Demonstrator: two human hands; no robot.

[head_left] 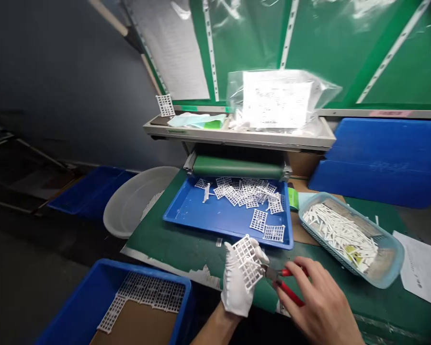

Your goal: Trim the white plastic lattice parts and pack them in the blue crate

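My left hand (236,287), in a white glove, grips a white plastic grid piece (244,254) with a small stem sticking out toward the right. In my bare right hand (318,297) is a pair of red-handled cutting pliers (271,274). The pliers' jaws meet the grid piece at its right side; whether the blades are closed there is too small to tell. Just beyond my hands stands a blue tray (204,218), where several more white grid pieces (258,220) lie in a loose heap toward the back and right.
At right, a light-blue basket (388,261) holds many thin white sticks (335,230). A blue bin (96,282) at lower left contains grid pieces laid in rows on cardboard. Behind the tray are a green conveyor roller (237,166) and a shelf (201,133). A white tub (120,211) stands left.
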